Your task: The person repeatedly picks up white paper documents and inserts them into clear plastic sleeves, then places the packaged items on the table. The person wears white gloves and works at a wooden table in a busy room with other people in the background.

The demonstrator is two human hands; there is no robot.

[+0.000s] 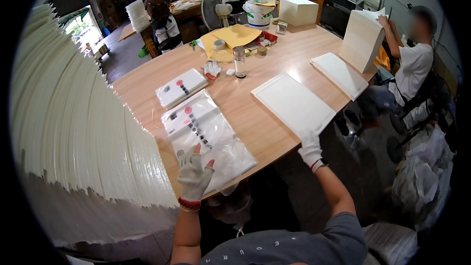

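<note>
Wooden table [255, 127], white sheet [294, 103], long axis far left to near right, left grip [193, 172] unclenched, right grip [310, 150] unclear

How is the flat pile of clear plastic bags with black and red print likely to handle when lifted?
The printed clear plastic bags would probably flop, as the film shows wrinkles. They may be slippery, given their glossy reflections. A single one is likely light, since the film looks thin.

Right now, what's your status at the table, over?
Left fingers spread over plastic bags. Right fingers at near corner of white sheet. Clear bottle farther back, apart from both.
</note>
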